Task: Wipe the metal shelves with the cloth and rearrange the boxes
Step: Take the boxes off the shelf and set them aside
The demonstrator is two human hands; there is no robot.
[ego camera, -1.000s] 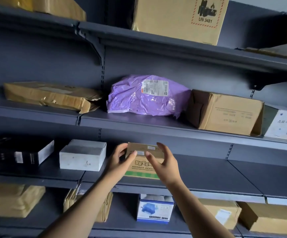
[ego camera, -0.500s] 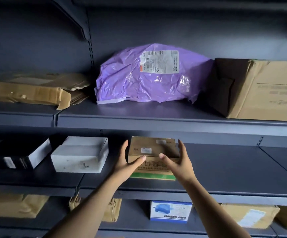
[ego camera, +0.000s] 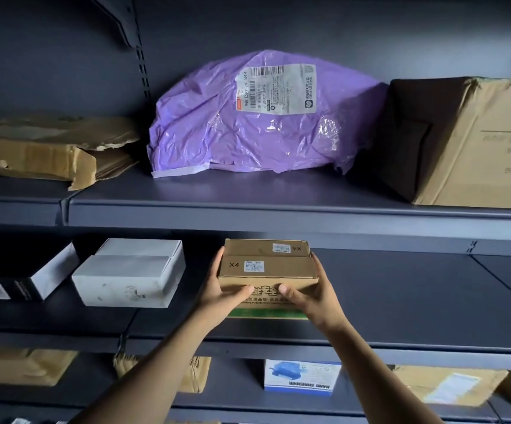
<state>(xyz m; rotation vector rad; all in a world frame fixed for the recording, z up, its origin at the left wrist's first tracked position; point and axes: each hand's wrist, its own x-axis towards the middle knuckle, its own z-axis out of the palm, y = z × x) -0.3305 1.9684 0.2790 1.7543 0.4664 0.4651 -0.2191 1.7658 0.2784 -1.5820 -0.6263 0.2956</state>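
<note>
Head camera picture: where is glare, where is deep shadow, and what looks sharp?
In the head view, glare shines on the purple bag; the black box at left sits in deep shadow; the held cardboard box is sharp.

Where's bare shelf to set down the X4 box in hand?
Best: middle shelf, bare from the X4 box rightward to frame edge. Also the front strip of the upper shelf, before the purple parcel. Crowded left: white box and black box side by side.

The small cardboard box [ego camera: 266, 266] is showing "X4" twice on top. The blue and white box [ego camera: 301, 377] is displaying "HAND SHREDDER" upside down. The label [ego camera: 275, 88] on the purple parcel [ego camera: 233, 142] is showing "344".
</note>
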